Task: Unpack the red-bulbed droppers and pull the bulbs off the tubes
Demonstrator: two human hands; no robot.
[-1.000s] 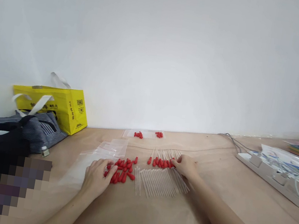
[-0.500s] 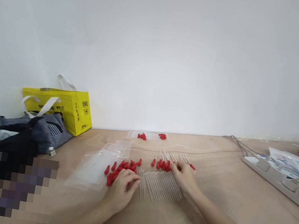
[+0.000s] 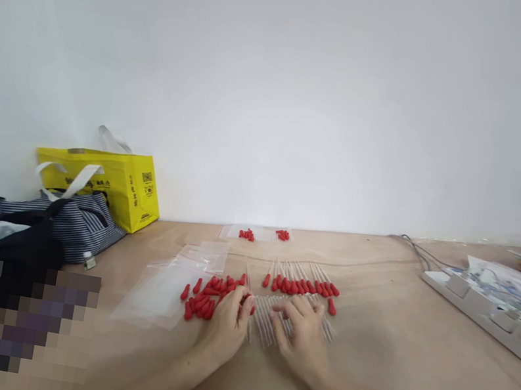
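Note:
A pile of loose red rubber bulbs [image 3: 206, 296] lies on the tan table [image 3: 389, 350]. Right of the pile is a row of clear thin tubes [image 3: 270, 313]. Behind that row lie several tubes fitted with red bulbs [image 3: 305, 286]. My left hand [image 3: 228, 326] rests at the right edge of the loose pile, fingers curled and pinched around a red bulb beside a tube end. My right hand [image 3: 300, 331] lies palm down on the clear tubes, fingers spread and touching them.
Clear zip bags [image 3: 165, 285] lie left of the pile. More capped tubes in a bag [image 3: 264, 234] sit near the wall. A yellow bag [image 3: 107, 183] and striped bag [image 3: 61, 221] stand at left. A white power strip [image 3: 486, 309] with cables lies at right.
My right hand drew back from the capped tubes onto the clear tube row. My left hand shifted right from the red pile to the tube ends. One more capped tube lies at the row's right.

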